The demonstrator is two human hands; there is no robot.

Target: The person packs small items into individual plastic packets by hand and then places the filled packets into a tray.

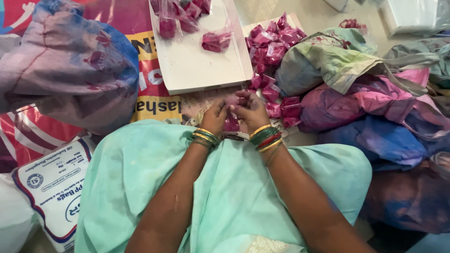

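- White tray (187,70): holds several pink powder packets (216,41).
- Left hand (214,117) and right hand (250,111): both grips pinch one pink packet (232,122).
- Stained cloth sacks (328,65) crowd the right side.

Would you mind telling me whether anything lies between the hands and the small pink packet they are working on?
Nothing visible does. The left hand and right hand are closed together directly on the small pink packet. The other pink packets lie beyond on the right, and the white tray sits farther ahead.
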